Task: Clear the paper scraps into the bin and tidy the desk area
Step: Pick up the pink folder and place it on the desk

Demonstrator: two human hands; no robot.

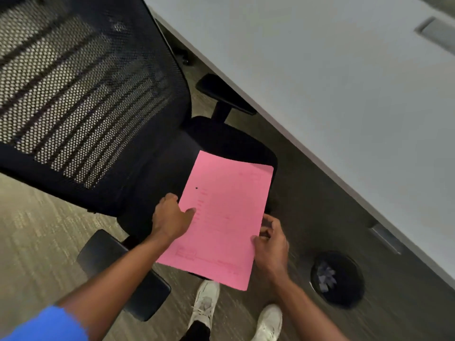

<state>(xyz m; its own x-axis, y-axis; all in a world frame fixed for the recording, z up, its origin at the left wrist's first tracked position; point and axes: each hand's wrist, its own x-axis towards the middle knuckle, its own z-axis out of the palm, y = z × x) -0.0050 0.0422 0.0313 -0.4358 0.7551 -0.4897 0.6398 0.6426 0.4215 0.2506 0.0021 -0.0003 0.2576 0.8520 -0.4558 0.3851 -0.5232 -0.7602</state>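
Black mesh chair (93,99) beside grey desk (332,94); floor (37,230) seemingly carpet.

I see even, soft indoor light, moderately bright, no hard glare. Pale grey desk top (344,82) reads flat and washed. Floor under it falls into shadow around the round black bin (337,279). Motion blur smears the black mesh chair back (81,94); wide-angle lens bends the edges.
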